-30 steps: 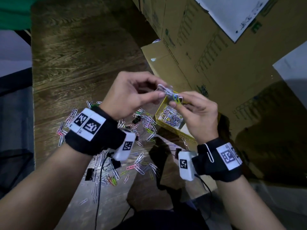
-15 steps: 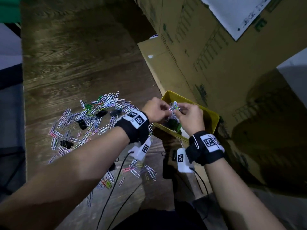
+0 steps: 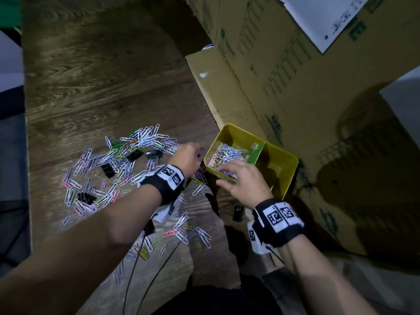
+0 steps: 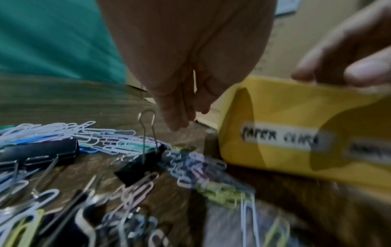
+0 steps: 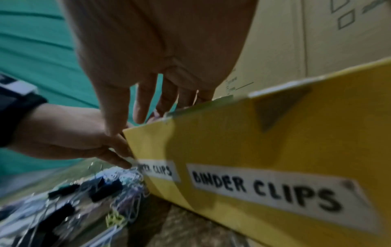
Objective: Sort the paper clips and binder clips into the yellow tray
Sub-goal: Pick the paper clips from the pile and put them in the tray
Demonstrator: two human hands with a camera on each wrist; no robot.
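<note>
The yellow tray (image 3: 292, 161) stands at the table's right, against the cardboard. Its left compartment holds several coloured paper clips (image 3: 227, 154), and a green divider (image 3: 258, 153) crosses it. My right hand (image 3: 229, 176) hovers over the tray's near rim with fingers spread and empty (image 5: 152, 113). My left hand (image 3: 193, 153) is just left of the tray, fingers straight and pointing down, holding nothing (image 4: 182, 120). Below it stands a black binder clip (image 4: 141, 167) with its wire handle upright. A loose pile of paper clips (image 3: 113, 167) with black binder clips (image 3: 134, 155) covers the table's left.
Large cardboard boxes (image 3: 295, 87) wall off the right side behind the tray. The tray's front wall carries a "BINDER CLIPS" label (image 5: 264, 188). A small dark binder clip (image 3: 237, 212) lies near my right wrist. Wrist cables (image 3: 141, 269) trail over scattered clips. Bare wood lies beyond the pile.
Both hands pinched a bunch of paper clips together above the tray. They have since parted and are empty; the left hand moved down and left beside the pile, the right stays over the tray.
</note>
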